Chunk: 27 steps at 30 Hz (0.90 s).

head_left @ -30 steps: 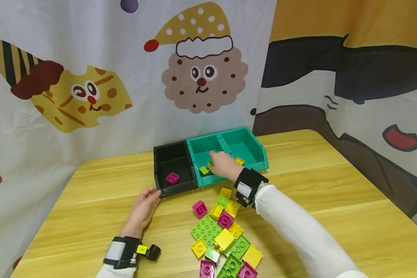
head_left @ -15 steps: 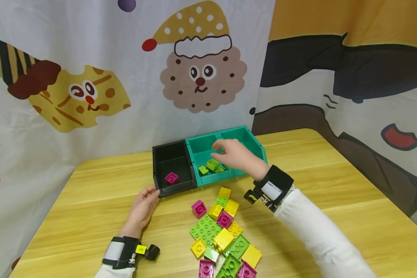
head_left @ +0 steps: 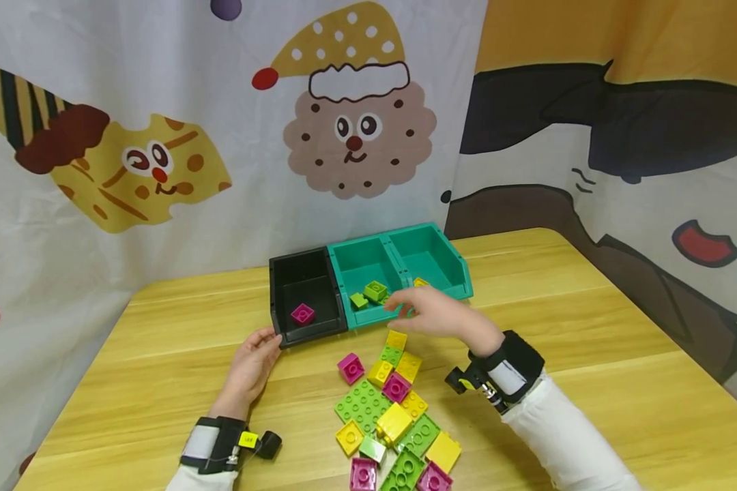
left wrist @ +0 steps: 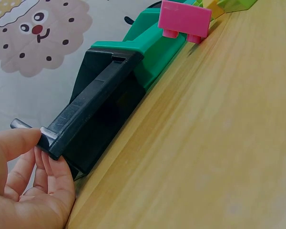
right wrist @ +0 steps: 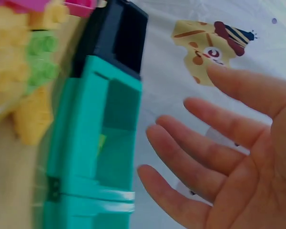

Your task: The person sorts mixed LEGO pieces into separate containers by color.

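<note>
Black bin: leftmost of three joined in a row; one magenta stud brick inside, near the front.
Middle teal bin: between the other two; lime-green bricks grouped toward the front, partly hidden by a hand.
Right teal bin: shares a divider with the middle one; a yellow brick shows in part behind the hand.
Left hand: pinches the black bin's front left corner, thumb on the rim, fingers curled beneath.
Right hand: seen against the front edges of the two teal bins; fingers spread and slightly bent, holding nothing.
Loose bricks: heap on the near side of the bins, in yellow, green and magenta, several tipped or overlapping.
Heap, left edge: a magenta block just apart from the rest; below it a broad lime-green plate, studs up.
Heap, middle: a yellow block touching its neighbours; a second magenta block behind it.
Wrist straps: black; left strap and right strap, above white sleeves.
Table: pale wood grain.
Backdrop: white cloth with a cartoon biscuit in a spotted hat.
</note>
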{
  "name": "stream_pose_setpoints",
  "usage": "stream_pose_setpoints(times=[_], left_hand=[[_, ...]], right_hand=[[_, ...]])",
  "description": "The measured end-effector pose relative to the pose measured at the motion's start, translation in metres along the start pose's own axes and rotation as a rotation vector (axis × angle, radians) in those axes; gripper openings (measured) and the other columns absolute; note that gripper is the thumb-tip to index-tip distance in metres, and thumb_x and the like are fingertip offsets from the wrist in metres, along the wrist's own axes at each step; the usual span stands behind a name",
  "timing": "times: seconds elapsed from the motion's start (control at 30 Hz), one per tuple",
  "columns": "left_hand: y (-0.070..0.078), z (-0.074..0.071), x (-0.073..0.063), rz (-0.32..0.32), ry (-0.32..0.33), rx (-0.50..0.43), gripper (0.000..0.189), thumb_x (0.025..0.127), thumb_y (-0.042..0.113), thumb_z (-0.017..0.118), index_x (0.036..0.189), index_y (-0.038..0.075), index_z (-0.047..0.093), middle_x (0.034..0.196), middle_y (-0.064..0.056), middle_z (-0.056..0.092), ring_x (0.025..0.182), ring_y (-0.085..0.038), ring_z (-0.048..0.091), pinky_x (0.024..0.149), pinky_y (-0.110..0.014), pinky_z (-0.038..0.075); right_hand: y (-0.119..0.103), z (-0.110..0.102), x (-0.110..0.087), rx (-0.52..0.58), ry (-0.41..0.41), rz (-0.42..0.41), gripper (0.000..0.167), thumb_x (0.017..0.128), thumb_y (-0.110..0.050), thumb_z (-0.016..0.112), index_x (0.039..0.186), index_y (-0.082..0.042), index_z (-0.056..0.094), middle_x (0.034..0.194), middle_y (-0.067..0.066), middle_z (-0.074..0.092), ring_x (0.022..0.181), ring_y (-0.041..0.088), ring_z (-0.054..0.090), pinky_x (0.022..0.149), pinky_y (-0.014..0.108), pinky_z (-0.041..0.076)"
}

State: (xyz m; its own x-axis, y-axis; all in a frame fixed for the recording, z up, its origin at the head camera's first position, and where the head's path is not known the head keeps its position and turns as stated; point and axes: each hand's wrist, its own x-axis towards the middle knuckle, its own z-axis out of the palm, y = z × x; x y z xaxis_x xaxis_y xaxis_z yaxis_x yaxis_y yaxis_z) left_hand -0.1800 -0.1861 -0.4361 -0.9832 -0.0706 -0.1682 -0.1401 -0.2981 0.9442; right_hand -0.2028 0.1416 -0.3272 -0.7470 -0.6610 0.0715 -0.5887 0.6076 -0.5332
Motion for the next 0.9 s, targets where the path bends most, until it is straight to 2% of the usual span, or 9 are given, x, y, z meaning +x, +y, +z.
stream_pose_setpoints(times=[0.1,0.2,0.33,0.53,0.9], left_hand=[[0.001,0.0,-0.001,-0.006,0.004,0.003,0.018,0.094,0.003,0.053,0.09,0.021,0.058,0.086,0.007,0.049,0.081,-0.006,0.049,0.081,-0.018,0.046],[0.001,0.0,-0.001,-0.008,0.006,0.007,0.019,0.094,0.003,0.053,0.09,0.021,0.058,0.086,0.007,0.049,0.081,-0.006,0.049,0.081,-0.018,0.046],[0.001,0.001,0.0,-0.008,0.014,0.013,0.02,0.094,0.002,0.053,0.09,0.021,0.058,0.087,0.007,0.049,0.081,-0.006,0.049,0.081,-0.018,0.046],[0.0,0.001,0.0,-0.009,0.013,0.015,0.02,0.095,0.003,0.052,0.091,0.021,0.057,0.087,0.007,0.049,0.081,-0.005,0.049,0.081,-0.018,0.046],[0.002,0.0,0.0,-0.01,0.015,0.025,0.017,0.095,0.004,0.053,0.093,0.021,0.057,0.088,0.007,0.048,0.081,-0.006,0.049,0.082,-0.017,0.046]], right_hand=[[0.008,0.007,-0.007,0.001,-0.066,-0.023,0.033,0.09,-0.022,0.065,0.117,-0.003,0.061,0.117,0.012,0.064,0.1,0.027,0.062,0.086,0.04,0.05],[0.013,0.013,-0.014,0.006,-0.096,-0.015,0.034,0.089,-0.02,0.066,0.118,-0.004,0.061,0.118,0.011,0.064,0.103,0.028,0.061,0.087,0.043,0.05],[0.019,0.018,-0.023,-0.001,-0.106,0.0,0.037,0.086,-0.02,0.069,0.118,-0.004,0.061,0.117,0.01,0.064,0.103,0.028,0.06,0.087,0.044,0.05],[0.032,0.027,-0.033,-0.026,-0.099,-0.035,0.038,0.08,-0.016,0.074,0.115,-0.003,0.063,0.115,0.01,0.065,0.104,0.029,0.061,0.088,0.043,0.05],[0.038,0.036,-0.031,-0.031,-0.144,-0.077,0.045,0.075,-0.009,0.076,0.117,-0.002,0.063,0.121,0.012,0.063,0.114,0.03,0.057,0.098,0.046,0.044]])
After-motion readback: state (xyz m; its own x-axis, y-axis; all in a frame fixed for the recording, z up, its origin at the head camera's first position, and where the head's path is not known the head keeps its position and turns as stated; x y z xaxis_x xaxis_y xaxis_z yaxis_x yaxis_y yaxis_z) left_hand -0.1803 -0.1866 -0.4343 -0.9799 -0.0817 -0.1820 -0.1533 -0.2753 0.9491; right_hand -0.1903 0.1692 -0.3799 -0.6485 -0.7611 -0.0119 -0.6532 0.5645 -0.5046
